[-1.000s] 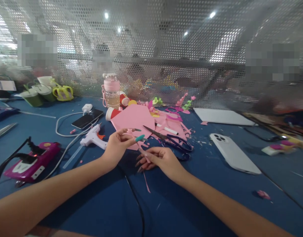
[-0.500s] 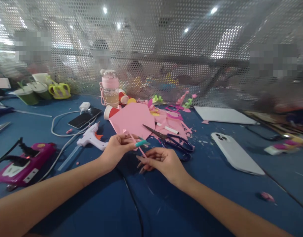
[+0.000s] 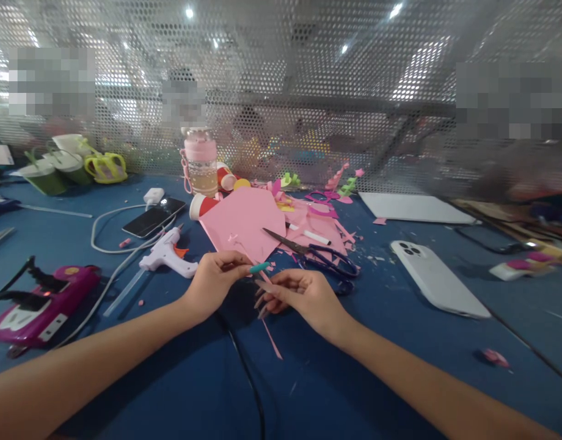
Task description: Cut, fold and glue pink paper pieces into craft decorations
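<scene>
A thin pink paper strip (image 3: 272,342) runs between my two hands over the blue table, its tail hanging below my right fingers. My left hand (image 3: 217,278) pinches the strip near its upper part, a teal nail showing on the thumb. Close beside it, my right hand (image 3: 303,296) is closed on the same strip between thumb and fingers. Just beyond my hands lie a pink paper sheet (image 3: 244,217) and open dark-handled scissors (image 3: 308,250). Left of my left hand rests a white hot glue gun (image 3: 166,253) with a clear glue stick in its back.
On the left are a magenta power strip (image 3: 43,305) and a black phone (image 3: 155,217). A pink-lidded bottle (image 3: 201,162) stands near the perforated metal screen (image 3: 281,73). To the right lie a white phone (image 3: 439,278) and a white flat panel (image 3: 418,208). A black cable (image 3: 247,366) crosses the front.
The strip now extends well below my right hand, where its tail was not visible before. Both hands stay close together in nearly the same place. The view has shifted slightly.
</scene>
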Available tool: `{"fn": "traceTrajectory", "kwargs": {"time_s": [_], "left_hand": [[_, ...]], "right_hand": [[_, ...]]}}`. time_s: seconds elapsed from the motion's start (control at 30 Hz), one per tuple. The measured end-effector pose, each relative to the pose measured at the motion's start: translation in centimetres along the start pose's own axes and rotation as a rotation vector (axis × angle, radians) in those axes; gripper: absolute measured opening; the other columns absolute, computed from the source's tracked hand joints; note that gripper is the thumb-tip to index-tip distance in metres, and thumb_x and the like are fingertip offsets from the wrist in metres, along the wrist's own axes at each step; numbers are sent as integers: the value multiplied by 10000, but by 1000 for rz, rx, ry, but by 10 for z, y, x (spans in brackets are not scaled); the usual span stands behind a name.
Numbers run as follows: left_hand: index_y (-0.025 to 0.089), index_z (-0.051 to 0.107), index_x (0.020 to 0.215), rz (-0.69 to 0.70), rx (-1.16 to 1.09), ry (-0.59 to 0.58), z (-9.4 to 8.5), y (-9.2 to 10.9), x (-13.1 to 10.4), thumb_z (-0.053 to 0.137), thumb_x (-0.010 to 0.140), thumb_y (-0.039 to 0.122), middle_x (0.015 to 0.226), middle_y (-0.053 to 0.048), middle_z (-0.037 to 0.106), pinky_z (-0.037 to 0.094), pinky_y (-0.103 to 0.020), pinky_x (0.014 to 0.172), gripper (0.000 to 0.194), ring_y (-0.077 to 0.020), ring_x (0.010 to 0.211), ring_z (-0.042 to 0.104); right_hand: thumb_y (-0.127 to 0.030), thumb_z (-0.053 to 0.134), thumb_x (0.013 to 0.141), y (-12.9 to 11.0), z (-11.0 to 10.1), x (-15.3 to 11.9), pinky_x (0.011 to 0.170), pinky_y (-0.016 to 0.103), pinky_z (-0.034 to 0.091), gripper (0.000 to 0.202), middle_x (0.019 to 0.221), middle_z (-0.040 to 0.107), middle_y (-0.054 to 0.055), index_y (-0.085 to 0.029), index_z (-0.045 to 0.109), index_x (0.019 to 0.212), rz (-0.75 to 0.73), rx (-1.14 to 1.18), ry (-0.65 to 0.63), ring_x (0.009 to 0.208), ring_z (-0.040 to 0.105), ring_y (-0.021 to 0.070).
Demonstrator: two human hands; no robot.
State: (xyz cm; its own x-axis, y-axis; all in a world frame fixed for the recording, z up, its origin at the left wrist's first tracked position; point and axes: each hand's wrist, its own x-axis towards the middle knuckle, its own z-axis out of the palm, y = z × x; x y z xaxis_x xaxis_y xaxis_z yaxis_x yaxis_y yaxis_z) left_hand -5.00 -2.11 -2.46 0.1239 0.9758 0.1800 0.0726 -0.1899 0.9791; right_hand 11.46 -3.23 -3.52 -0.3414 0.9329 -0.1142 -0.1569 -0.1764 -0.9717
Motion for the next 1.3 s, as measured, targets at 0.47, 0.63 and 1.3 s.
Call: {"fn": "traceTrajectory", "kwargs": {"time_s": [0.47,0.63,1.3], "left_hand": [[163,537,650,94,-219,329,-6,-3,7,618,714,338,560,47,553,452,-153,551,203,-52,521,527],[156,490,517,59,42,218,-6,-5,3,522,783,346,441,41,470,357,-170,409,328,-52,393,429],[144,652,610,-54,-57,21,-1,5,2,709,585,290,670,-27,688,496,-232,594,159,-130,618,616]], "right_hand": [[-333,740,580,-3,-7,4,420,186,512,230,571,661,11,-129,660,648,-2,167,12,433,592,84],[-327,759,551,-2,-7,5,418,205,514,246,577,663,12,-133,641,644,9,171,35,425,579,85],[-356,683,652,-1,3,-13,477,258,516,171,584,651,4,-200,615,661,-411,-548,187,485,610,146]]}}
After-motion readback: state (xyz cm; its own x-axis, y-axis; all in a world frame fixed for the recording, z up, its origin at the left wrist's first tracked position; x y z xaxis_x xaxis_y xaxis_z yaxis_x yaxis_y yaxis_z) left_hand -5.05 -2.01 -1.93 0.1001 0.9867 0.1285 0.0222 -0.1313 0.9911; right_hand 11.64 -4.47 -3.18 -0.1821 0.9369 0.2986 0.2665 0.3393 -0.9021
